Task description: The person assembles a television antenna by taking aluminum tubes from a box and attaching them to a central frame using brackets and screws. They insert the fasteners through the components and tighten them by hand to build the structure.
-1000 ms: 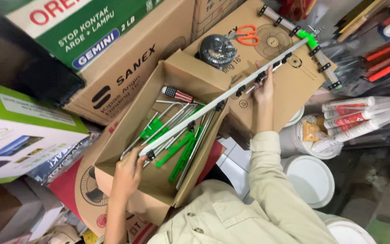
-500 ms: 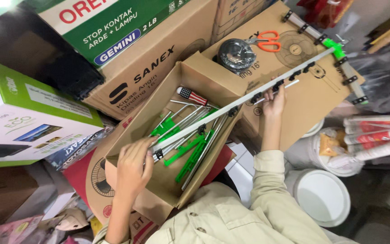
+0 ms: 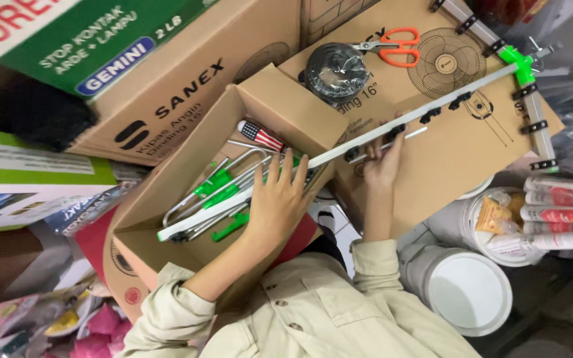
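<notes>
Boxes at far left: one white-and-green carton [image 3: 28, 176] beneath one large brown carton [image 3: 167, 86] with a green-labelled box on top.

Open cardboard box [image 3: 167, 248], centre-left: holds several bent metal rods with green plastic fittings [image 3: 217, 189], too tangled to count, and one screwdriver with a striped handle [image 3: 260, 136].

Left hand [image 3: 280, 199]: fingers spread, palm pressed flat on the long white rail [image 3: 366, 142] where it crosses the open box; not closed round it.

Rail: one piece, running diagonally from inside the box up to a green corner joint [image 3: 520, 63], carrying several black clips. Looks stiff, light and slender, likely to swing at its far end; best held at two well-separated points along the bar, clear of the clips.

Right hand [image 3: 384, 159]: fingers curled round the rail mid-length, gripping it from below.

On the flat brown carton behind: one black cable coil [image 3: 336, 71], one pair of orange-handled scissors [image 3: 392, 46].

Right side: two white buckets [image 3: 469, 292], several sealant tubes [image 3: 562, 215].
</notes>
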